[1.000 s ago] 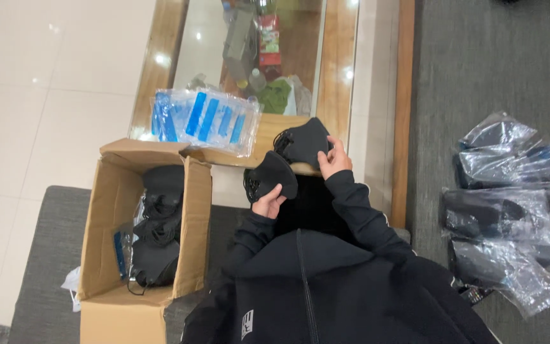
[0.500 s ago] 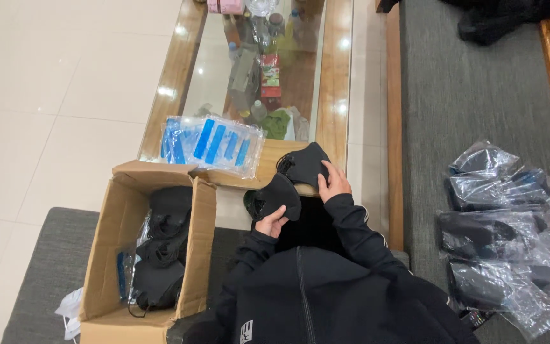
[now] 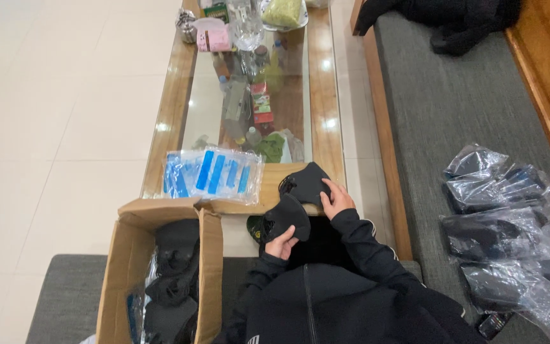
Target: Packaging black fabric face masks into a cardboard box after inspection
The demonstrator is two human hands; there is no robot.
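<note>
Cardboard box (image 3: pixel 160 267) stands at the person's left with packed items inside; low table (image 3: pixel 323 127) stands straight ahead, a stack of plastic bags (image 3: pixel 214 175) on its near edge just beyond the box. Left hand (image 3: pixel 281 243) and right hand (image 3: pixel 337 199) sit between person and table, each on a mask: one mask (image 3: pixel 288 216) over the lap, the other mask (image 3: pixel 307 183) on the table's near edge. Sofa (image 3: pixel 453 108) runs along the right, wrapped packets (image 3: pixel 510 223) heaped on it beside the person and clothing (image 3: pixel 447 19) at its far end.

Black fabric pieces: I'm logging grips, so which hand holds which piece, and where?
Left hand grips the nearer black fabric piece by its lower edge; right hand rests on the farther black piece at its right side.
</note>
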